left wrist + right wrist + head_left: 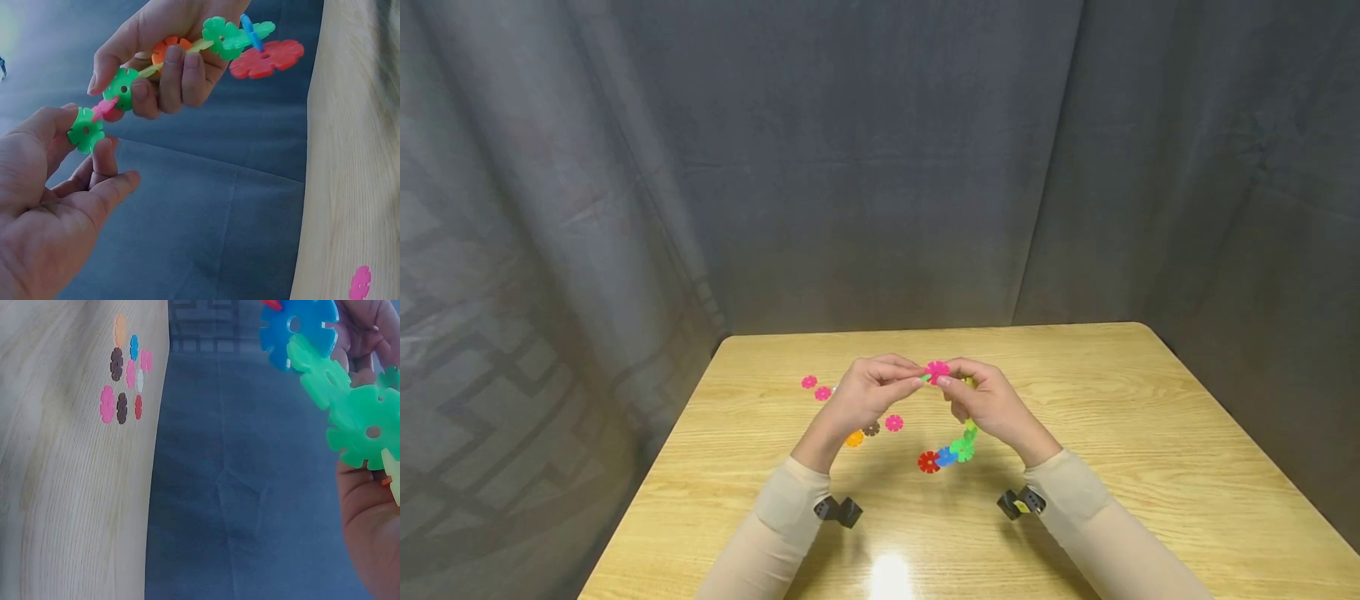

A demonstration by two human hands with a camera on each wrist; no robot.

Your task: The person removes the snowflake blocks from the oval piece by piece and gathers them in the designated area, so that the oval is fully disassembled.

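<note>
My left hand (44,206) pinches a green disc (85,130), my right hand (165,47) grips the chain (219,40), half-hidden overhead, plain from my left wrist.

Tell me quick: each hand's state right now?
Left hand: pinching a green disc at the chain's end.
Right hand: gripping the chain of discs.

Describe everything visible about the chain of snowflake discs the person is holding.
The chain of discs is a row of flat, notched, flower-shaped pieces that look like plastic, slotted edge to edge at angles: red and blue at the far end, then greens, pale yellow, orange, green, pink and a green end disc. The right hand curls round its middle; the left hand pinches the end disc. It hangs in the air above the wooden table.
</note>
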